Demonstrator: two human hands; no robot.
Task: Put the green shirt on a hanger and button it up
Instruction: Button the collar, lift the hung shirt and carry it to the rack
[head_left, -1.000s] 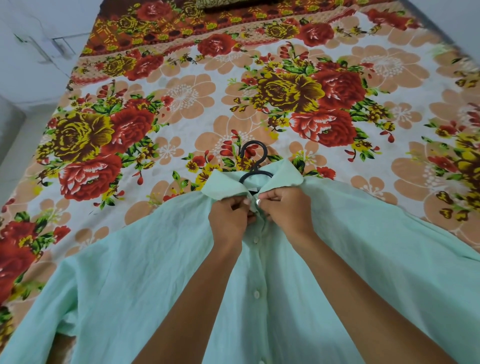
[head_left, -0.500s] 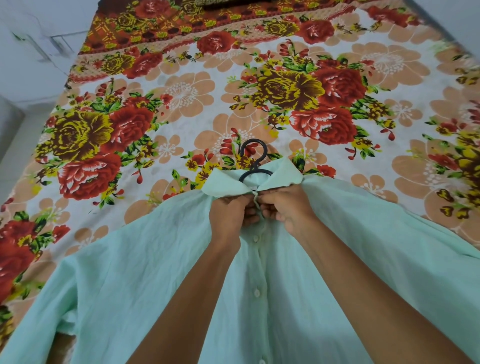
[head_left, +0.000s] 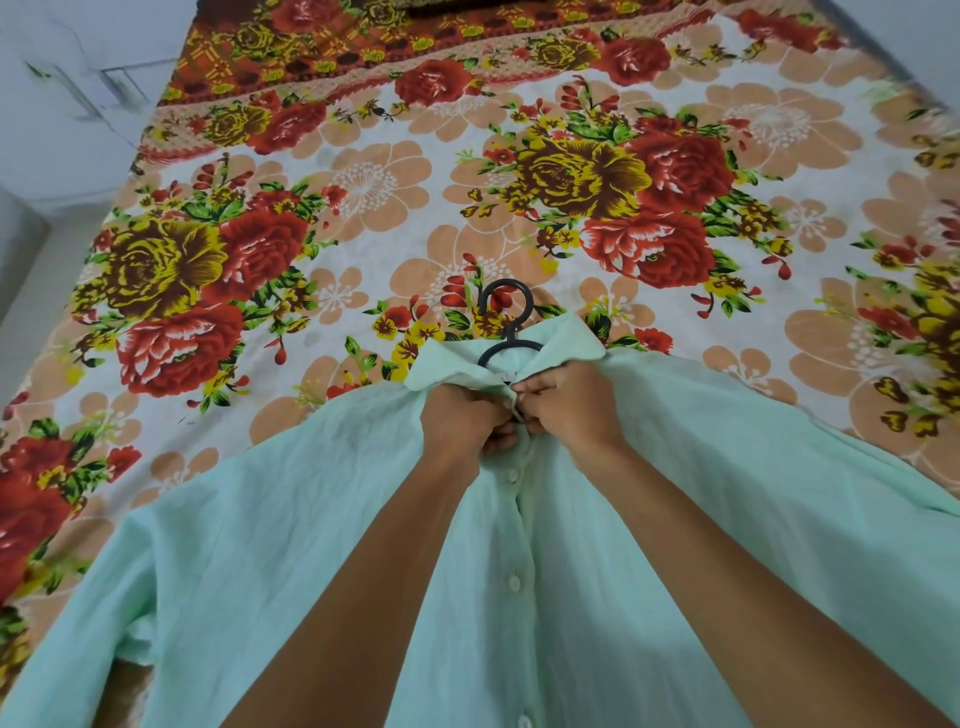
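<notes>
Far left: pale wall (head_left: 62, 130) and floor strip beside the bed. Floral bedsheet (head_left: 363, 218) covers the bed, red and yellow roses on white. Green shirt (head_left: 291, 519) lies front-up on the sheet, spread wide, left sleeve running off toward the bottom-left corner. Left hand (head_left: 460, 423) sits at the neckline, fingers curled and pinching the left placket edge just under the collar (head_left: 447, 366). Black hanger (head_left: 506, 325) is inside the shirt; only hook and top of the neck show, poking out of the collar onto the sheet. Button row (head_left: 514, 582) runs down the placket below the hands, three or four white buttons visible, fronts lapped along them; whether each is fastened I can't tell. Right hand (head_left: 569, 410) touches the left one, fingers curled, pinching the right placket edge at the top button spot. Both forearms come up from the bottom edge over the shirt body.
</notes>
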